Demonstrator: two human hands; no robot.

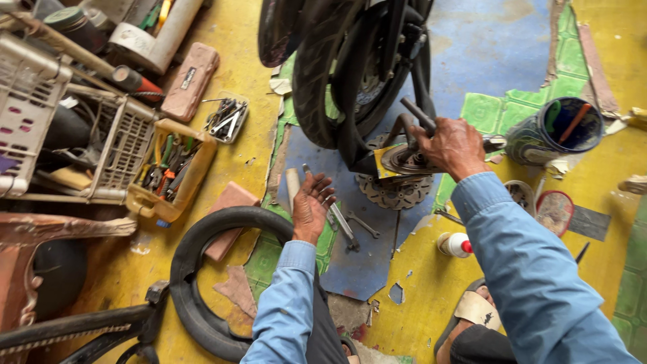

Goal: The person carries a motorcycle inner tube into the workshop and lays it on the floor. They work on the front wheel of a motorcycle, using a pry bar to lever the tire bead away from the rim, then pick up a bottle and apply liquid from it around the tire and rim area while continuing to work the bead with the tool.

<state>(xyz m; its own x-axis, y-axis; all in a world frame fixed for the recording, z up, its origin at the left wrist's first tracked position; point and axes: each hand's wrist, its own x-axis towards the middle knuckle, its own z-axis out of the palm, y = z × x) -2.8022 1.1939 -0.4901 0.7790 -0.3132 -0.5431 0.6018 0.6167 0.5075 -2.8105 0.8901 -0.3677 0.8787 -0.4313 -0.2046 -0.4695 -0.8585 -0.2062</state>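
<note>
Blue sleeves frame my view. Near my knee, my left hand (312, 204) hovers open, palm up, just over a long wrench (337, 214) on the floor, with bare floor to its right. Farther out, my right hand (453, 148) is closed around a dark metal bar (421, 116), bearing on the wheel hub (403, 160) beside the motorcycle tyre (317, 74). The loose brake disc (394, 192) lies beneath.

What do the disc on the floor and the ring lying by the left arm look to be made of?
Disc: bare grey metal, judging by its dull sheen and drilled holes. Ring: matte black, smooth and curved like a tyre, probably rubber. The left hand hovers open near it.
</note>
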